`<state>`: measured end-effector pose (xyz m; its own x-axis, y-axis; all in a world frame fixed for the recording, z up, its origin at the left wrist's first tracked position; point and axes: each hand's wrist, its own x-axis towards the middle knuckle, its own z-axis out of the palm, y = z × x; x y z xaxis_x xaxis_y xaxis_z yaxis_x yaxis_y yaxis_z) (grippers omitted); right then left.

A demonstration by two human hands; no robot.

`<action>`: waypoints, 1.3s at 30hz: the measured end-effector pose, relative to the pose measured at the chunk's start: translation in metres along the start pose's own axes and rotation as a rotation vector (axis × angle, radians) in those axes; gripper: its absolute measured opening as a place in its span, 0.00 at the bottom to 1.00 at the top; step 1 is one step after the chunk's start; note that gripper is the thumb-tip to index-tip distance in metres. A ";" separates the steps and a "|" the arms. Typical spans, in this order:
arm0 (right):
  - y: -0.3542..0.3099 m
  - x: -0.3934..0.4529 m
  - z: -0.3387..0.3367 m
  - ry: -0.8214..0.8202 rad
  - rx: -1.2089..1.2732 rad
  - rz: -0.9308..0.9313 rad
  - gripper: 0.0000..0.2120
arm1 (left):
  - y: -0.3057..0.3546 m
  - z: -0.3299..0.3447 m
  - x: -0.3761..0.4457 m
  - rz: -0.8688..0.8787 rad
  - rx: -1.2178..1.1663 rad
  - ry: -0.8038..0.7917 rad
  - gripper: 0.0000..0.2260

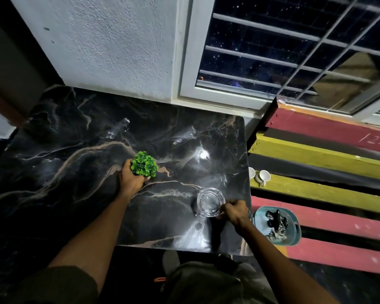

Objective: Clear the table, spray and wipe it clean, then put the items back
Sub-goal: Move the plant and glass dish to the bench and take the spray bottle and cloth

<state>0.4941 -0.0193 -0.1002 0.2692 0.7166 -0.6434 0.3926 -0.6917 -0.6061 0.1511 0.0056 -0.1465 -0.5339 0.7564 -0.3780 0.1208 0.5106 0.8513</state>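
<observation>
Black marble-patterned tabletop [79,163] spreads out in front of me, glossy, its far edge running along a white wall [110,47] and its right edge stopping short of a bench of red and yellow slats [329,159]. My left hand [131,179] is wrapped around the base of a small green plant [144,163] near the middle of the table, fingers curled closed on it, the pot itself hidden under my palm. My right hand [235,212] pinches the rim of a clear glass ashtray [210,201], which sits on the surface close to the right edge and not far from the near edge. Wide bare surface lies to the left and beyond the plant toward the wall. On the bench, well apart from the ashtray, stand two small white cups [259,175] and, nearer me, a teal tray [294,224] holding a dark spray bottle [276,218] and a crumpled cloth [275,234].
</observation>
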 end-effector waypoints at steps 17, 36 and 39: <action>-0.015 0.040 -0.111 0.065 0.264 -0.016 0.08 | 0.058 0.156 -0.128 0.166 -0.050 -0.306 0.29; 0.102 0.253 -0.362 0.307 0.356 0.275 0.06 | 0.132 0.506 -0.202 0.189 0.161 -0.345 0.26; 0.121 0.296 -0.373 0.320 0.312 0.300 0.05 | 0.126 0.557 -0.195 0.191 0.209 -0.362 0.24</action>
<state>0.9497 0.1423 -0.1895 0.6029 0.4415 -0.6645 -0.0098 -0.8288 -0.5595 0.7368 0.1506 -0.1687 -0.1632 0.9203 -0.3556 0.3746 0.3912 0.8406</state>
